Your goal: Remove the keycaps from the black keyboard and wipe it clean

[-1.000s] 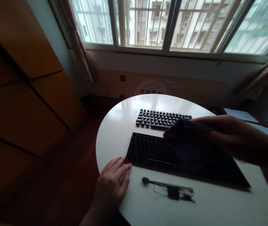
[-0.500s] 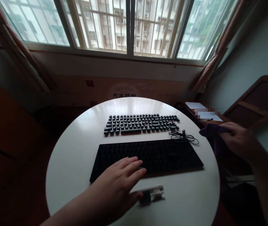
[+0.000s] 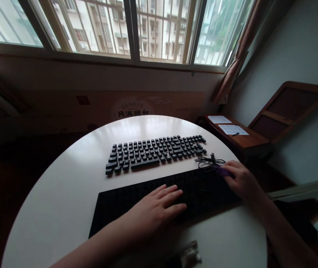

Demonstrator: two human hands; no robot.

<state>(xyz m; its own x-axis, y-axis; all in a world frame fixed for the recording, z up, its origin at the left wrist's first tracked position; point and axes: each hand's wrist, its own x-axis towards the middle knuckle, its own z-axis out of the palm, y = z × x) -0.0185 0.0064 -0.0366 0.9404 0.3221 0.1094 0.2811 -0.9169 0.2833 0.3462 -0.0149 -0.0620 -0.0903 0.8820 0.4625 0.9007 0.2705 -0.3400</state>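
Note:
A black keyboard base (image 3: 125, 203) without its keycaps lies near the front of the round white table (image 3: 64, 193). My left hand (image 3: 156, 212) rests flat on its middle, fingers stretched out. My right hand (image 3: 239, 180) presses a purple cloth (image 3: 222, 171) on the base's far right end, fingers curled over it. The removed black keycaps (image 3: 153, 150) lie in rows behind the base. The keyboard's coiled cable (image 3: 210, 160) sits just beyond my right hand.
A small brush and tool (image 3: 191, 255) lie at the table's front edge, partly hidden by my left arm. A low wooden side table (image 3: 242, 139) with papers (image 3: 233, 129) stands to the right. A barred window (image 3: 136, 29) and a curtain (image 3: 234, 59) are behind.
My right hand came down from beside the table and put the purple cloth on the base's right end. My left hand slid further onto the base. The view turned slightly rightward.

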